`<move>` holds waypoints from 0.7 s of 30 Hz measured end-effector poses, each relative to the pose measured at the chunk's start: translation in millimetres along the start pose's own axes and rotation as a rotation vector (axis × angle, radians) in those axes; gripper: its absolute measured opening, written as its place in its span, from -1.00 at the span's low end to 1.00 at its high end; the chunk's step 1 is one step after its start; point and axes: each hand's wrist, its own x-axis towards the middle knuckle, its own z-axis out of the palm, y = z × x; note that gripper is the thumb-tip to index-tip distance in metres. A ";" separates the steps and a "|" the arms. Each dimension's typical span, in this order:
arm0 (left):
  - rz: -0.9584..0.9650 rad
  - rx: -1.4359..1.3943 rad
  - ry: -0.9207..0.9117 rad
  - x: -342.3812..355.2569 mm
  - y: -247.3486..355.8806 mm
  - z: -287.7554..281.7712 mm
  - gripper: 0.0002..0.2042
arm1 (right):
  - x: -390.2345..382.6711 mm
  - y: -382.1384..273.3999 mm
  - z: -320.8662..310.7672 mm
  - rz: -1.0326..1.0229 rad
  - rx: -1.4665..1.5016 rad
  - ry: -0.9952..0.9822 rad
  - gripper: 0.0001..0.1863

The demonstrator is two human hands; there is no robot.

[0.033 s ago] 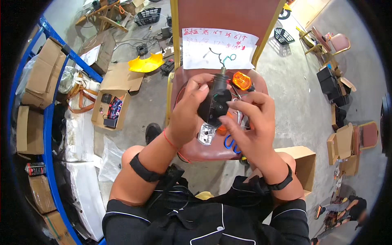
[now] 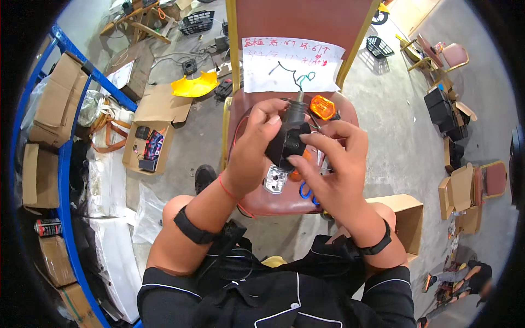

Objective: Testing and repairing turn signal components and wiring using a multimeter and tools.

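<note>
My left hand (image 2: 251, 145) grips a black lamp housing (image 2: 287, 142) with a ribbed stem at its top and thin dark and green wires (image 2: 299, 79). The fingertips of my right hand (image 2: 333, 164) press on the housing's right side, thumb low and index finger higher. Just behind, an orange lamp (image 2: 322, 107) lies on the red chair seat (image 2: 246, 205). Below the housing are a silver reflector part (image 2: 275, 179), another orange piece partly hidden, and blue-handled scissors (image 2: 306, 191). A handwritten paper (image 2: 262, 76) rests against the chair back.
Blue shelving (image 2: 65, 164) with cardboard boxes stands at left, an open box (image 2: 139, 156) of parts beside it. A yellow panel (image 2: 194, 85) lies on the floor. A cardboard box (image 2: 410, 224) sits by my right knee. Another person (image 2: 473, 281) is at lower right.
My right hand's thumb and index finger have shifted slightly left along the housing. The housing and its wires have moved very slightly; my left hand holds much the same position.
</note>
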 end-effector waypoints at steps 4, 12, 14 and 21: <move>0.090 0.259 -0.046 -2.7 -4.7 -2.6 -0.69 | 0.0 2.9 2.4 -0.014 -0.104 -0.078 -0.64; 0.065 0.116 0.004 -7.9 8.4 13.9 -0.58 | -14.1 37.6 -3.8 0.541 1.022 -0.222 -0.80; 0.087 0.131 -0.007 -9.2 5.8 14.5 -0.57 | -17.7 44.1 -3.2 0.593 1.136 -0.210 -0.79; 0.150 0.125 -0.009 -11.9 6.1 22.0 -0.45 | -19.6 48.5 -3.3 0.665 1.554 -0.193 -0.76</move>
